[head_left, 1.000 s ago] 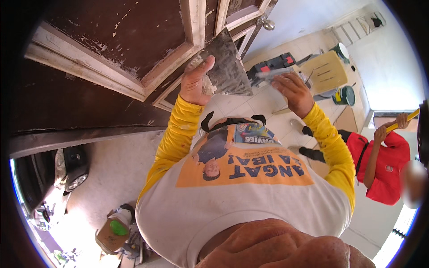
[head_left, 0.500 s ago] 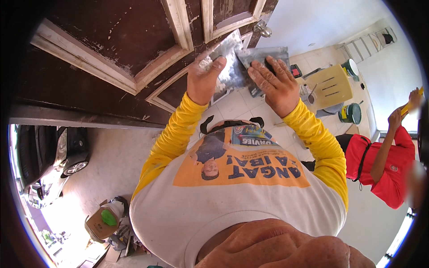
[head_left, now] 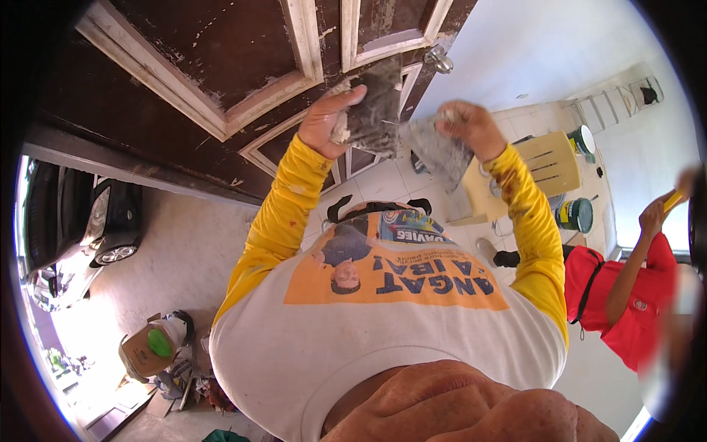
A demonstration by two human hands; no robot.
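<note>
Overhead, left hand (head_left: 328,121) fingers clamp grimy grey sandpaper sheet (head_left: 372,114); right hand (head_left: 471,129) pinches crumpled sheet (head_left: 438,151).

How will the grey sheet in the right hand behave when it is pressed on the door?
The grey sheet hangs bent from the right hand, so it is probably floppy. Likely light: fingertips alone hold it. Its rough-looking face may drag on the door.

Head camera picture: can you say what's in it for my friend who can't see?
A person in yellow sleeves holds a dark, worn sheet in each hand, left hand and right hand, before a dark brown door with chipped pale trim. At right, someone in red raises an arm.
</note>
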